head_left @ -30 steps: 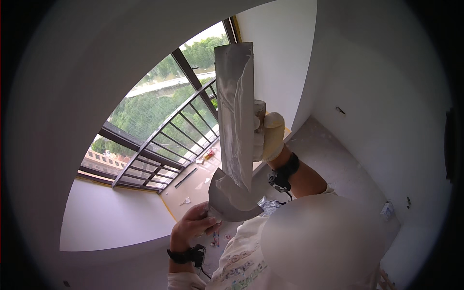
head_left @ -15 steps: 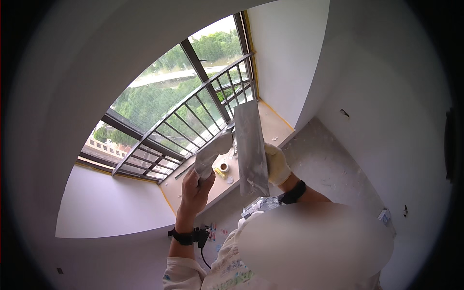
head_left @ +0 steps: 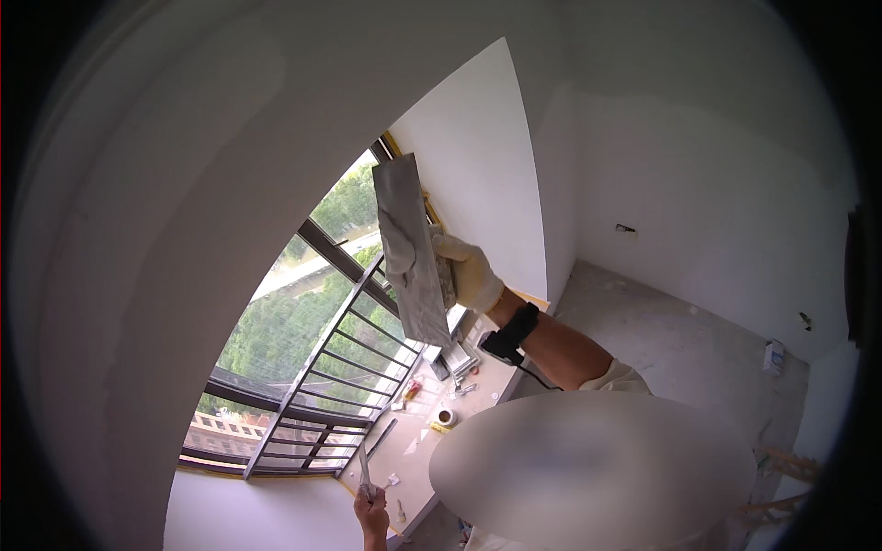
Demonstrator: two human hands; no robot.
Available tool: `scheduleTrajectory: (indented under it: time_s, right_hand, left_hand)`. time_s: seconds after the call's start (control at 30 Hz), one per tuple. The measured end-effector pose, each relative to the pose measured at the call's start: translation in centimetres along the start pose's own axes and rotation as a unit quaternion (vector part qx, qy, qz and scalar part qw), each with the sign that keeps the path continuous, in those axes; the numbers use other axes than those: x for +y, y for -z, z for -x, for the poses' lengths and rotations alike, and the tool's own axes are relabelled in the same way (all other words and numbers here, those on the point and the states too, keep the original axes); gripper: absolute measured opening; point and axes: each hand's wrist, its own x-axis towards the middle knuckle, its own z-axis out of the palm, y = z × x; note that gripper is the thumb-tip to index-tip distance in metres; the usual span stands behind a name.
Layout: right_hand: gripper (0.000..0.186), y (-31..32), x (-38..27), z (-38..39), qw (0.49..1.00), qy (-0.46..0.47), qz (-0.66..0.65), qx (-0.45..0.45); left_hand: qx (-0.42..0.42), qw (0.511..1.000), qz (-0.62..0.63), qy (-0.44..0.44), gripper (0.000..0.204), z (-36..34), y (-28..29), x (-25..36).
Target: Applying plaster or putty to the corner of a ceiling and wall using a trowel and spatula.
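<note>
beside the railed window [head_left: 299,317], we gripped a smeared trowel [head_left: 409,266] in our gloved right hand [head_left: 474,275], a scraper [head_left: 365,466] in our left hand [head_left: 371,511].

Cream glove [head_left: 478,275], black wristband [head_left: 511,339], thin cable [head_left: 536,376], pale sleeve [head_left: 617,378].

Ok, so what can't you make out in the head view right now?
All in the head view:
Right hand: some fingers hidden behind the trowel.
Scraper in the left hand: seen nearly edge-on, so its blade face doesn't show.
Left forearm: cut off by the lower edge.
Small items on the windowsill: some too small to identify.
Anything behind the blurred oval: covered by it.
</note>
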Motion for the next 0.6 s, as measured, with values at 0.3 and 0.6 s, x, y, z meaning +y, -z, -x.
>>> scheduleTrajectory:
  time_s: [0.3,0.6]
  right_hand:
    - [0.040,-5.7,-16.9,-15.6,0.887,0.195,0.419,0.005]
    - [0.029,-9.6,-8.4,-13.1,0.755,0.214,0.617,0.066]
  left_hand:
    - [0.127,0.896,0.281,0.320,0.001,12.6,0.5,-0.8]
    - [0.126,0.886,0.278,0.348,0.003,12.3,1.4,4.4]
